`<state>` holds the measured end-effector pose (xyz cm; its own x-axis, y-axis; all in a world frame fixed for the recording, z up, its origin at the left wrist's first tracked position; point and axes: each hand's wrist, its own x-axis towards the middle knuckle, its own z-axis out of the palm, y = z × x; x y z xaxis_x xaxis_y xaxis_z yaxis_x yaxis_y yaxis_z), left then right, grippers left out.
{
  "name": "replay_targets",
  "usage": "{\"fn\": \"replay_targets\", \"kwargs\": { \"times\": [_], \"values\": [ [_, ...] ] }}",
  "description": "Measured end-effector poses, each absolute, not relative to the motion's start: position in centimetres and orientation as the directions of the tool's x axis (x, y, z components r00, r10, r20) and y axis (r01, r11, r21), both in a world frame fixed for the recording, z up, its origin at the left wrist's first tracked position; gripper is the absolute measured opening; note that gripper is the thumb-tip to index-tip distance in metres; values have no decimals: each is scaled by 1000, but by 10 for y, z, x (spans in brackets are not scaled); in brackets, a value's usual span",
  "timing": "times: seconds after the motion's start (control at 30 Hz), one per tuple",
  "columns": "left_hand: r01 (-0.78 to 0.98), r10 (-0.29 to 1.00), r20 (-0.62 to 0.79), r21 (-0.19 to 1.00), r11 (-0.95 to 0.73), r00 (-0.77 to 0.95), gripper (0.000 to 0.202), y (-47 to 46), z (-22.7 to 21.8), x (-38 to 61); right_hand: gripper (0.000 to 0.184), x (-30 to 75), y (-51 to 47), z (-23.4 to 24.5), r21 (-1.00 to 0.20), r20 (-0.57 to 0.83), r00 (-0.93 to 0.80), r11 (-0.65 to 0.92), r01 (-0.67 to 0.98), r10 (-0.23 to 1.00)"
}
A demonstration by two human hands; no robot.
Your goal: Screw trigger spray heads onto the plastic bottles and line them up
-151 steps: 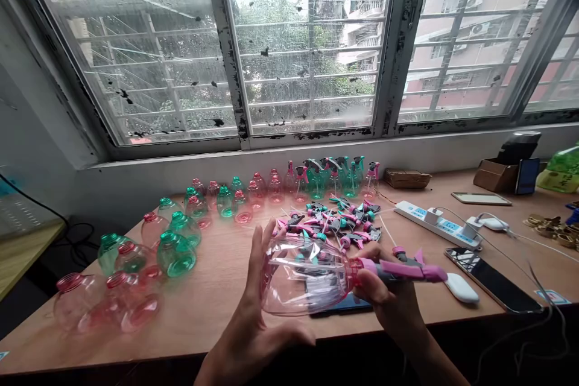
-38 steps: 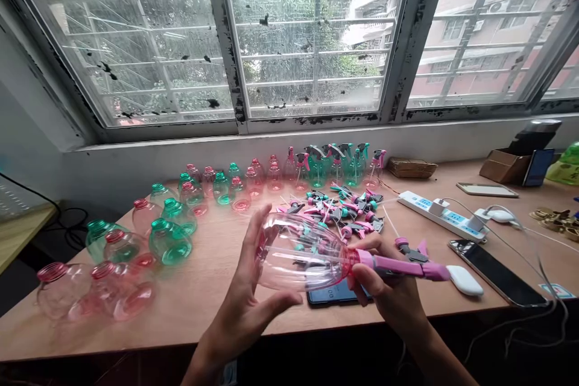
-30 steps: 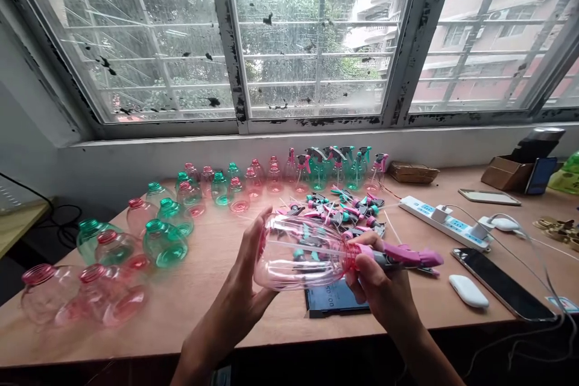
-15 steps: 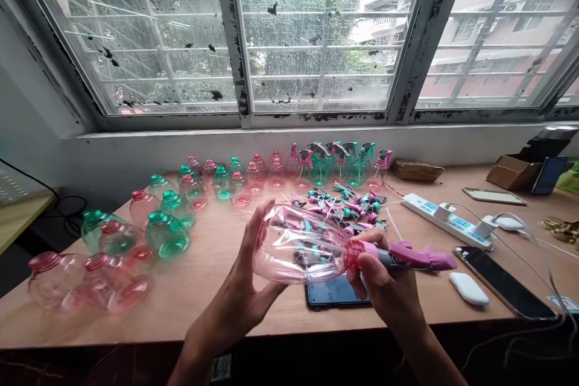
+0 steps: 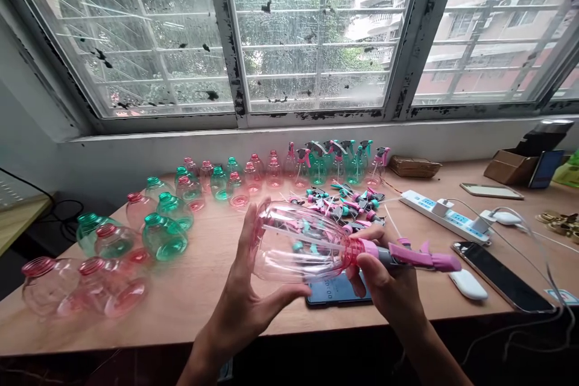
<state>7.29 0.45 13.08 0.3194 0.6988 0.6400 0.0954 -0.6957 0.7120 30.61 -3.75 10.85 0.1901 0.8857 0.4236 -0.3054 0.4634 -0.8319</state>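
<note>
A clear pink spray bottle (image 5: 301, 241) lies on its side in the air, held over the table in both hands. Around its base my left hand (image 5: 251, 271) is curved, thumb stretched out below. My right hand (image 5: 384, 280) pinches the collar at the neck. From that neck a pink and grey trigger sprayer (image 5: 423, 255) points right, its tube visible inside the bottle. Behind the bottle lies a pile of loose sprayer heads (image 5: 344, 202), partly hidden by it. Below it, a phone with a lit screen (image 5: 335, 291) is partly covered by my right hand.
Pink and green open bottles (image 5: 165, 235) stand on the left of the wooden table (image 5: 212, 295). Bottles with sprayers (image 5: 337, 166) line the back by the window. At right are a power strip (image 5: 446, 217), a dark phone (image 5: 502, 274), a white case (image 5: 468, 284) and cables.
The left thumb has stretched further right under the bottle, and the left hand's grip has shifted. The sprayer has moved slightly right and down. The whole view has shifted a little.
</note>
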Motion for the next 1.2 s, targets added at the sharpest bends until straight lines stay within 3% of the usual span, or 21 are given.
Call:
{"fn": "replay_targets", "kwargs": {
  "times": [0.17,0.4,0.47,0.63,0.73,0.83,1.0,1.2],
  "values": [
    [45,744,583,777,-628,325,102,3,135,76,22,311,-40,112,-828,429,187,467,-310,884],
    [173,729,656,709,-684,197,104,4,125,78,22,311,-38,118,-815,415,174,449,-366,893],
    [181,707,667,685,-706,233,107,4,126,76,22,311,-37,117,-816,423,186,462,-348,887],
    [182,693,663,672,-718,284,91,5,131,73,19,312,-34,113,-795,448,156,472,-382,880],
    [199,634,715,603,-772,295,99,6,128,74,17,316,-34,110,-765,472,169,497,-410,865],
    [158,653,704,637,-754,279,109,5,124,76,15,319,-35,110,-795,492,135,507,-334,860],
    [97,685,690,685,-722,234,83,3,124,79,17,325,-36,106,-804,529,150,550,-226,835],
    [127,664,698,657,-743,268,104,0,119,82,14,322,-34,106,-799,485,165,512,-315,859]
  ]
}}
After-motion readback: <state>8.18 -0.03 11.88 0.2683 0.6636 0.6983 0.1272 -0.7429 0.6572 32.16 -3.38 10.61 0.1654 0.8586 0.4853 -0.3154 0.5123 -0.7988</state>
